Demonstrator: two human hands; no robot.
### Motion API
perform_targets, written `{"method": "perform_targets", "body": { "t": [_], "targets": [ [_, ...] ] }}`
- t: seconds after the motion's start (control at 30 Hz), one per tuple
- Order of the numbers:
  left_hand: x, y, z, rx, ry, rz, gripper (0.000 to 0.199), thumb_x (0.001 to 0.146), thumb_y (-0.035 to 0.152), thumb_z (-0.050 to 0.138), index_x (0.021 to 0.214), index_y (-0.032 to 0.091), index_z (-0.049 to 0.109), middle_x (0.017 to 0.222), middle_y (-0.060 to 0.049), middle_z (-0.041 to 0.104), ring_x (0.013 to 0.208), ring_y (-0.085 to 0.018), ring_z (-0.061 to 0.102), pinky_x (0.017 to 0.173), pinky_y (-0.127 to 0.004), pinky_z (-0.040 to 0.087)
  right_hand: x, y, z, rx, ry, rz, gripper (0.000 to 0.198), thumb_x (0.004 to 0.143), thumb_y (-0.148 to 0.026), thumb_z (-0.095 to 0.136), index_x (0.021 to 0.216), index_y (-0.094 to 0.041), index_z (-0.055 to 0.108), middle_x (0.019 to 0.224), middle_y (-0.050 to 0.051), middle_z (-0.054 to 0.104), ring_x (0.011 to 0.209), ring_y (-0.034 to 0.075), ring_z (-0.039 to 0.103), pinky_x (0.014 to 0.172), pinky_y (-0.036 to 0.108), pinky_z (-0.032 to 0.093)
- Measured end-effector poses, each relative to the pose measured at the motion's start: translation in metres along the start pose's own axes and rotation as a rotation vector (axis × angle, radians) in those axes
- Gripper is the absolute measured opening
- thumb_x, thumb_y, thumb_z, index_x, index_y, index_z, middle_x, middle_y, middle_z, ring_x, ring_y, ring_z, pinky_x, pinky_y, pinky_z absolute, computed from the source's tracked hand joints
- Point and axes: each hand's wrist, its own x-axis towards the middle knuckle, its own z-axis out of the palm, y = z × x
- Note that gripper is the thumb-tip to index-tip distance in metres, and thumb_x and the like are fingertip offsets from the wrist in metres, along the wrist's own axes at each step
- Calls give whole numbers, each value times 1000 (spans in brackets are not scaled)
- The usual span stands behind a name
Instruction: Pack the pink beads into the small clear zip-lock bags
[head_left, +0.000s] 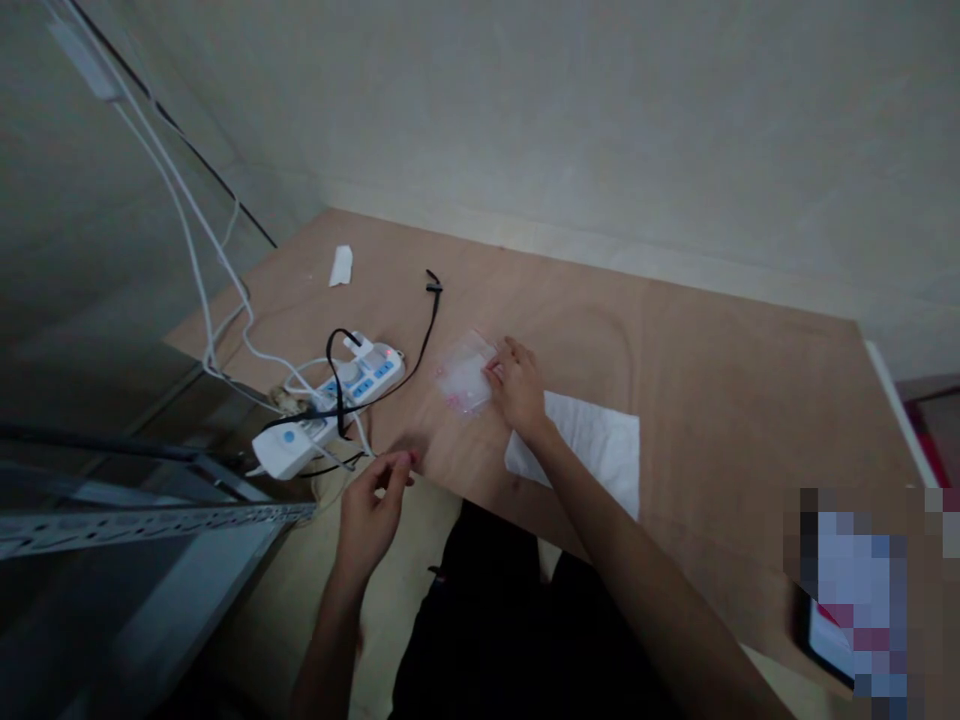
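Over the table's front edge, my left hand (375,505) is closed in a pinch, thumb against forefinger. A tiny red piece (414,457) shows at its fingertips, too small to name. My right hand (519,388) is closed at the right side of a clear plastic bag (466,372), which lies flat on the wooden table. Small pink or red bits show in or on the bag; I cannot tell which. Something thin and reddish appears at my right fingertips, partly hidden. Under my right forearm lies a white cloth or tissue (592,440).
Left of the bag sits a white power strip (382,372) with plugs, white cables and a black cord (431,325). A white scrap (341,266) lies farther back. At the lower right rests a phone (829,635), partly blurred out. A metal rack (150,525) stands at the left.
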Motion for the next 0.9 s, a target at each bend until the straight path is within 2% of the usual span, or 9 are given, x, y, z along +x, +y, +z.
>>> {"method": "perform_targets", "body": {
  "t": [0.07,0.2,0.33,0.4,0.47,0.57,0.7,0.77,0.9],
  "targets": [
    [1,2,5,11,28,40,33,85,45,54,92,17,70,89,-7,74,71,-18,64,65,-28,48,-3,2,-4,-47,20,1,8,85,-17,59,90,-16,66,125,15,60,121,28,48,101,42,37],
    [4,14,16,38,32,147,31,87,42,53,94,17,69,91,-7,73,70,-17,62,62,-27,48,-6,8,-6,-128,53,65,15,86,-26,61,94,-15,69,107,16,66,106,29,55,92,43,41],
    [5,21,24,44,7,200,30,88,39,52,95,16,69,87,-6,71,65,-15,60,58,-25,47,-6,13,-5,-157,87,100,6,80,-21,67,81,-16,71,91,14,68,95,28,59,85,41,44],
    [5,22,26,61,32,236,29,87,38,53,96,16,68,84,-6,69,64,-15,58,58,-26,46,-10,13,-10,-138,129,82,7,81,-20,65,80,-17,71,92,12,69,94,26,59,85,41,45],
    [4,25,28,79,110,270,25,85,37,56,91,16,68,79,-4,67,63,-15,56,60,-27,46,-18,8,-18,-98,174,34,9,84,-23,64,81,-18,71,96,11,70,95,25,60,86,41,45],
    [0,42,36,-29,161,243,23,85,38,57,84,17,66,75,-3,66,66,-15,59,64,-28,48,-44,-7,-36,-23,223,-53,12,86,-27,62,83,-19,71,92,8,71,89,22,63,82,37,49],
    [-6,79,56,-367,-64,177,22,82,37,63,88,17,68,84,-4,73,77,-16,67,75,-28,52,-88,-24,-62,114,344,-256,11,88,-23,61,84,-21,71,85,5,72,80,18,65,74,33,54],
    [-10,93,68,-473,-125,142,19,79,35,66,85,17,69,82,-4,74,76,-16,68,73,-27,53,-105,-25,-74,135,371,-329,11,88,-19,61,89,-20,72,88,6,72,82,18,65,75,33,55],
    [-14,101,87,-589,-288,80,17,80,33,66,81,17,72,78,-3,75,72,-15,69,71,-25,53,-126,-15,-93,126,346,-296,18,88,-18,61,102,-21,72,97,7,73,86,19,66,76,34,57]
  ]
}}
